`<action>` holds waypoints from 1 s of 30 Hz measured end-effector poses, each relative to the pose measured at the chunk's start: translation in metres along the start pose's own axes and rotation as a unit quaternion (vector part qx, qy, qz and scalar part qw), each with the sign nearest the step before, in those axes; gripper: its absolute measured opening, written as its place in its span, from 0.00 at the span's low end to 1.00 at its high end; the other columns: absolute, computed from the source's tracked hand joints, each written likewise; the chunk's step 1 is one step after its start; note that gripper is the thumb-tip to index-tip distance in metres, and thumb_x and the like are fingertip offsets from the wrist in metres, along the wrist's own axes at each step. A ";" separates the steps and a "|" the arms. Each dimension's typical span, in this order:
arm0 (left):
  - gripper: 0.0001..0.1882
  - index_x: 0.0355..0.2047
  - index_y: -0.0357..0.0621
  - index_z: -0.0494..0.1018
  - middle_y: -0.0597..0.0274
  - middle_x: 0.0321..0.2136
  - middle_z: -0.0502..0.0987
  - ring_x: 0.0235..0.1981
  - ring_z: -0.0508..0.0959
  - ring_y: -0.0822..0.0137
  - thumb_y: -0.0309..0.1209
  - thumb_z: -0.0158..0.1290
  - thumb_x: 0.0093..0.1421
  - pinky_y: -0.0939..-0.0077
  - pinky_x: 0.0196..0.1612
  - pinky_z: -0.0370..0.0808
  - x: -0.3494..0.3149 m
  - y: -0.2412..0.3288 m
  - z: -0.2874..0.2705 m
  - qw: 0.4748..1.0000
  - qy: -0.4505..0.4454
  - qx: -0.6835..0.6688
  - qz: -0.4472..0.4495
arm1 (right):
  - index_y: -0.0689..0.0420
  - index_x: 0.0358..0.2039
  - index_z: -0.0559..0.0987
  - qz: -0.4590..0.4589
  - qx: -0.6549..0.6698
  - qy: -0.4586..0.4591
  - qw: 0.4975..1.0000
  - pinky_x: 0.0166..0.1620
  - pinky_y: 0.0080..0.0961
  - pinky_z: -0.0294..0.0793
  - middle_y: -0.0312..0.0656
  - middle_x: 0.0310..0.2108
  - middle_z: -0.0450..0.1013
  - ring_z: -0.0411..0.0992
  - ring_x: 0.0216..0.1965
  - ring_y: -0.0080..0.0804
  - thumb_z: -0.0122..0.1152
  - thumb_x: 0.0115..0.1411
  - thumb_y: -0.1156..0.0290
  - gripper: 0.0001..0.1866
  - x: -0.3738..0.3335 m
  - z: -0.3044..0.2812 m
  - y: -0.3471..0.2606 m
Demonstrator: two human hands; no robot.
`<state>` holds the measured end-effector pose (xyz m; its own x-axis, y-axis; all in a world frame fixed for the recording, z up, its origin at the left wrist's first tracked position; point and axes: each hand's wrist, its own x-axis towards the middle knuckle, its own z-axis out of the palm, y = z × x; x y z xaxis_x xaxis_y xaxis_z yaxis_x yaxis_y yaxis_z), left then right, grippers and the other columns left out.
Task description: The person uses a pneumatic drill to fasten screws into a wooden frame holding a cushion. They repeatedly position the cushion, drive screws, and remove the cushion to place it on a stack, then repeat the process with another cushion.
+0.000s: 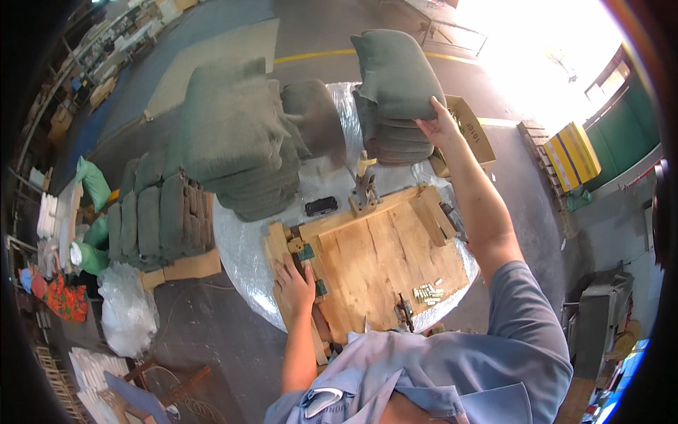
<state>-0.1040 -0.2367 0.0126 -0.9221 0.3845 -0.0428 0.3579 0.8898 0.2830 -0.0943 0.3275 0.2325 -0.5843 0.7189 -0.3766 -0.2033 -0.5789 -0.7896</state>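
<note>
My right hand [439, 126] reaches forward and grips the near right corner of a grey-green fabric-covered pad [399, 74]. This pad is raised at an angle over a stack of similar pads [395, 141]. Fingers stretched out, my left hand [295, 284] lies on the left rail of a wooden jig [374, 258], beside green blocks [305, 252]. At the jig's far edge stands an upright clamp [365, 192] with a yellowish tip. Several small light-coloured cylinders [428, 292] lie on the board's near right part, next to a dark metal clamp [404, 311].
A taller pile of grey-green pads [233, 134] stands at the far left of the film-wrapped round table [244, 272]. Between pile and jig lies a black rectangular object [321, 206]. An open cardboard box [474, 138] sits beyond my right forearm. More pads [159, 219] are stacked left.
</note>
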 end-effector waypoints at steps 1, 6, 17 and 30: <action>0.40 0.80 0.48 0.49 0.32 0.77 0.52 0.74 0.63 0.32 0.54 0.45 0.76 0.33 0.70 0.67 0.001 0.001 0.001 1.000 0.014 0.012 0.006 | 0.59 0.68 0.67 -0.013 -0.007 0.033 0.999 0.45 0.32 0.90 0.58 0.60 0.70 0.79 0.51 0.46 0.71 0.68 0.48 0.38 0.001 0.002 0.005; 0.40 0.79 0.48 0.51 0.32 0.75 0.56 0.73 0.64 0.34 0.53 0.46 0.76 0.34 0.70 0.68 -0.001 0.003 0.004 1.000 0.019 0.000 0.002 | 0.60 0.61 0.73 -0.096 0.084 0.063 0.990 0.44 0.28 0.90 0.51 0.55 0.75 0.81 0.49 0.39 0.70 0.69 0.55 0.29 0.005 -0.025 0.010; 0.38 0.78 0.50 0.51 0.33 0.74 0.58 0.69 0.69 0.31 0.54 0.45 0.76 0.33 0.68 0.69 0.001 0.002 0.008 1.000 0.029 -0.012 -0.002 | 0.65 0.66 0.68 -0.146 0.022 0.095 0.985 0.43 0.32 0.91 0.56 0.55 0.73 0.80 0.47 0.41 0.72 0.66 0.45 0.42 0.011 -0.024 0.016; 0.39 0.78 0.45 0.53 0.28 0.72 0.59 0.67 0.70 0.28 0.53 0.44 0.76 0.29 0.66 0.69 0.007 0.002 0.019 0.999 0.044 0.019 0.008 | 0.50 0.56 0.83 -0.057 -0.302 -0.017 0.952 0.50 0.32 0.79 0.39 0.49 0.82 0.81 0.47 0.32 0.63 0.70 0.54 0.19 -0.044 0.052 0.139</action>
<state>-0.1073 -0.2276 -0.0056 -0.9253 0.3763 0.0459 0.3756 0.8933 0.2468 -0.1377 0.1954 0.1647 -0.6130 0.7444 -0.2647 0.2153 -0.1649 -0.9625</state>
